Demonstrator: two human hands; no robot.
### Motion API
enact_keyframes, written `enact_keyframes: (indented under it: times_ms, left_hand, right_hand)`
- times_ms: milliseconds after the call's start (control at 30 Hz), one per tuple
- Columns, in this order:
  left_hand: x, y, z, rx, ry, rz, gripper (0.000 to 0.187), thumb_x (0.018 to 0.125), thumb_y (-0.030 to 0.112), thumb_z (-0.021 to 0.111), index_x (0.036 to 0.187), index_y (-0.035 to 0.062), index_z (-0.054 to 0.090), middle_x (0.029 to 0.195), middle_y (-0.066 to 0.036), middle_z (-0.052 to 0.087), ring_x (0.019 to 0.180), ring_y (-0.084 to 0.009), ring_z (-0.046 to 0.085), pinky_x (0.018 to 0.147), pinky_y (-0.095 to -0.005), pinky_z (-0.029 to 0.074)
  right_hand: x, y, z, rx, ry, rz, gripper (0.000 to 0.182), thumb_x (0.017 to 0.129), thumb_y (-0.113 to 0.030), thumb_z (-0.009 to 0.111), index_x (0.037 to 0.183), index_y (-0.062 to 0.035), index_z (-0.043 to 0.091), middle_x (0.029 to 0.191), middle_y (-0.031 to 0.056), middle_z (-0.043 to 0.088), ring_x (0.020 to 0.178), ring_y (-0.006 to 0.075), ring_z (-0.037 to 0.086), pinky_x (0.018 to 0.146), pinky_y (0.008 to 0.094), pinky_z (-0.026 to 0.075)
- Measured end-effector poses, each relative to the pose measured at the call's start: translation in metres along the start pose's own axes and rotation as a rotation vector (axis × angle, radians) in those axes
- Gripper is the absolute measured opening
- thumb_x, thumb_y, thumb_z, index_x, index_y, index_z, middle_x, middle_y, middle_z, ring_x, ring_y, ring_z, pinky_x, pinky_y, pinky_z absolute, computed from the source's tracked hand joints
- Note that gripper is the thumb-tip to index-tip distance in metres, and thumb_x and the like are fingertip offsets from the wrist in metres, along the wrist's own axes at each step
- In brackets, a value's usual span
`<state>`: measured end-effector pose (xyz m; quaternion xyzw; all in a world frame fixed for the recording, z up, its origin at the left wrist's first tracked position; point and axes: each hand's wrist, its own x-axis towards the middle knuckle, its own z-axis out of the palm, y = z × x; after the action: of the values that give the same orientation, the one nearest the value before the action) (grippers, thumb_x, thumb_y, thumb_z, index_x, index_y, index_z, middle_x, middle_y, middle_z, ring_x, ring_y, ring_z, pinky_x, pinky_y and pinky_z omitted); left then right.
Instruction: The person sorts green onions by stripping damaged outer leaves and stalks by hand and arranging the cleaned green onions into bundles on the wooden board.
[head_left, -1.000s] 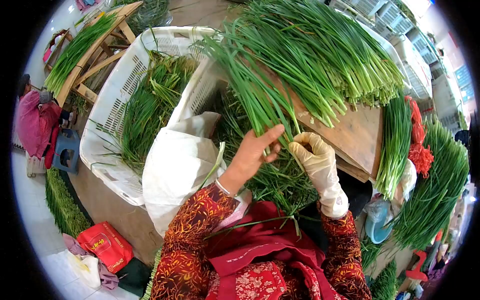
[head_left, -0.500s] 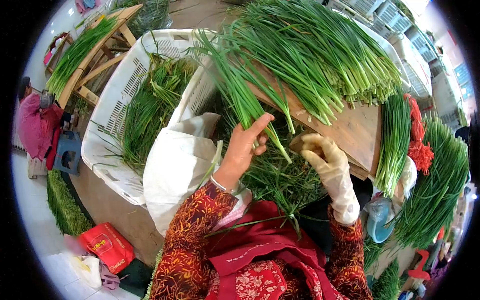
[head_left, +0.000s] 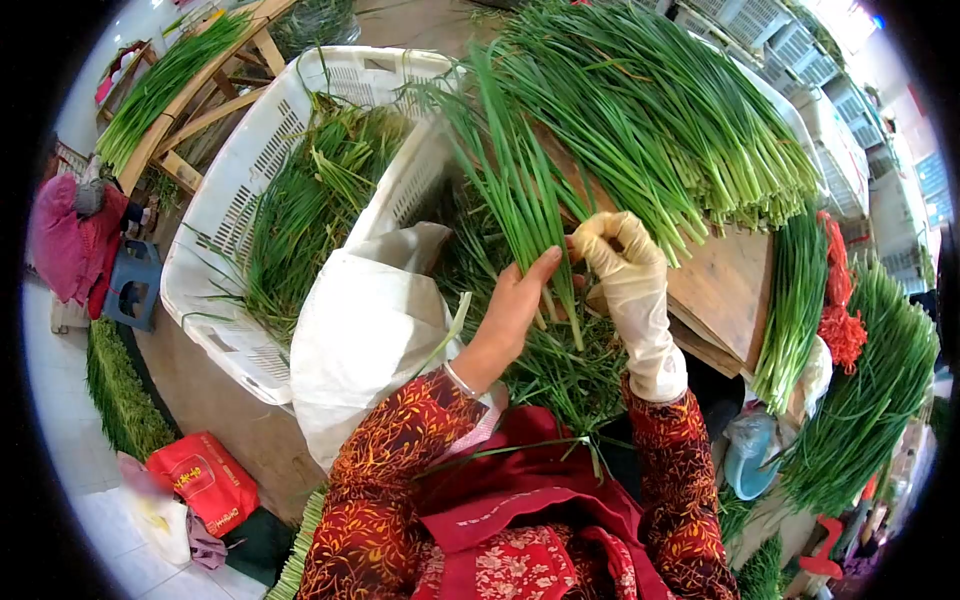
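A small bunch of garlic chives (head_left: 520,200) is gripped in my bare left hand (head_left: 518,305), its leaves pointing up and away and its pale stem ends hanging below the fingers. My right hand (head_left: 625,262) wears a cream rubber glove. Its thumb and fingers are pinched together just right of the bunch; what lies between them, if anything, I cannot make out. Beyond both hands, a large pile of chives (head_left: 690,130) rests on a wooden board (head_left: 725,295), stem ends towards me. Loose leaves and trimmings (head_left: 570,375) lie below my hands.
To the left stands a white plastic basket (head_left: 215,245) with leafy scraps, a white sack (head_left: 365,340) against it. Tied chives (head_left: 795,310), red twine (head_left: 840,320) and a blue basin (head_left: 750,465) are at the right. A red bag (head_left: 205,480) sits lower left.
My left hand has shifted slightly right and lower with the chives, which now stand more upright. My right hand has risen and moved left, up close beside the bunch.
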<state>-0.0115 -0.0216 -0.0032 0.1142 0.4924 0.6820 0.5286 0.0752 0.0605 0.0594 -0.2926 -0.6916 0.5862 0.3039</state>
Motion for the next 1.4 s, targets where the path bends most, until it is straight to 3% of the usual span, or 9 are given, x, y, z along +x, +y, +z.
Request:
enact_keyframes:
  times_ms: [100, 167, 233, 300, 400, 500, 833, 933, 1400]
  left_hand:
    - [-0.006, 0.007, 0.004, -0.307, -0.098, 0.029, 0.031, 0.09, 0.031, 0.046, 0.112, 0.009, 0.049, 0.096, -0.007, 0.06, 0.07, -0.0131, 0.06, 0.059, -0.0306, 0.048]
    - [-0.004, 0.009, -0.006, -0.359, -0.08, 0.004, 0.033, 0.09, 0.033, 0.045, 0.112, 0.009, 0.046, 0.088, -0.003, 0.058, 0.062, -0.0115, 0.055, 0.056, -0.0308, 0.045]
    - [-0.001, 0.011, -0.015, -0.575, -0.272, 0.038, 0.031, 0.09, 0.035, 0.045, 0.108, 0.0101, 0.047, 0.078, -0.001, 0.054, 0.052, -0.0081, 0.044, 0.05, -0.0264, 0.04]
    - [-0.003, 0.012, -0.008, -0.551, -0.232, 0.037, 0.024, 0.089, 0.032, 0.05, 0.102, 0.0121, 0.049, 0.078, 0.001, 0.05, 0.05, -0.0058, 0.035, 0.045, -0.0226, 0.033]
    - [-0.007, 0.016, 0.002, -0.356, 0.013, 0.124, 0.02, 0.083, 0.021, 0.06, 0.099, 0.0143, 0.05, 0.097, 0.002, 0.051, 0.055, -0.0052, 0.04, 0.043, -0.0193, 0.031]
    - [-0.005, 0.008, -0.005, -0.294, -0.026, 0.091, 0.02, 0.083, 0.023, 0.06, 0.098, 0.0132, 0.05, 0.099, 0.001, 0.053, 0.055, -0.0055, 0.041, 0.044, -0.0198, 0.032]
    - [-0.004, -0.004, 0.0, -0.171, -0.009, -0.05, 0.032, 0.082, 0.027, 0.061, 0.106, 0.0066, 0.055, 0.088, 0.002, 0.057, 0.066, -0.0071, 0.05, 0.053, -0.0221, 0.042]
    - [-0.005, 0.0, 0.005, -0.129, -0.045, 0.211, 0.032, 0.084, 0.023, 0.058, 0.109, 0.0036, 0.053, 0.092, -0.002, 0.058, 0.081, -0.0114, 0.056, 0.066, -0.0251, 0.048]
    - [-0.003, -0.007, 0.001, -0.194, -0.183, 0.113, 0.037, 0.088, 0.021, 0.051, 0.119, 0.0019, 0.047, 0.111, -0.005, 0.054, 0.099, -0.0125, 0.052, 0.08, -0.028, 0.045]
  right_hand:
    - [-0.002, -0.016, -0.024, 0.18, 0.066, -0.127, 0.016, 0.081, -0.021, 0.06, 0.082, -0.0054, 0.059, 0.073, -0.0017, 0.056, 0.062, 0.0052, 0.048, 0.05, 0.0193, 0.038]
    - [-0.027, -0.042, -0.061, 0.139, -0.243, 0.103, 0.024, 0.081, -0.029, 0.06, 0.085, -0.0055, 0.061, 0.067, 0.0, 0.057, 0.055, 0.0054, 0.045, 0.048, 0.0213, 0.036]
    - [-0.039, -0.055, -0.069, -0.351, -0.327, 0.499, 0.03, 0.082, -0.034, 0.058, 0.089, -0.0051, 0.062, 0.063, 0.0027, 0.058, 0.052, 0.0084, 0.048, 0.052, 0.0233, 0.04]
    - [-0.041, -0.024, -0.063, -0.749, -0.147, 0.299, 0.035, 0.081, -0.042, 0.056, 0.094, -0.0096, 0.061, 0.07, 0.0068, 0.063, 0.065, 0.0168, 0.061, 0.065, 0.0281, 0.047]
    - [-0.032, -0.01, -0.043, -0.95, -0.108, 0.198, 0.038, 0.079, -0.044, 0.057, 0.096, -0.0106, 0.059, 0.076, 0.007, 0.065, 0.067, 0.0222, 0.062, 0.065, 0.0321, 0.048]
    - [-0.021, 0.02, -0.033, -1.093, -0.068, 0.049, 0.033, 0.08, -0.04, 0.055, 0.095, -0.0101, 0.058, 0.072, 0.0088, 0.063, 0.064, 0.0275, 0.061, 0.059, 0.0363, 0.047]
    - [-0.054, 0.002, -0.019, -0.731, -0.258, 0.087, 0.025, 0.079, -0.034, 0.058, 0.087, -0.011, 0.06, 0.071, 0.0122, 0.06, 0.065, 0.031, 0.059, 0.057, 0.0385, 0.045]
    - [-0.051, 0.005, -0.023, -0.723, -0.268, -0.001, 0.027, 0.08, -0.037, 0.057, 0.088, -0.0107, 0.061, 0.072, 0.0115, 0.061, 0.067, 0.0308, 0.059, 0.058, 0.0378, 0.046]
    - [-0.025, 0.014, -0.014, -0.465, -0.018, -0.05, 0.019, 0.078, -0.021, 0.064, 0.09, -0.0067, 0.06, 0.078, 0.0089, 0.061, 0.069, 0.022, 0.061, 0.061, 0.0296, 0.047]
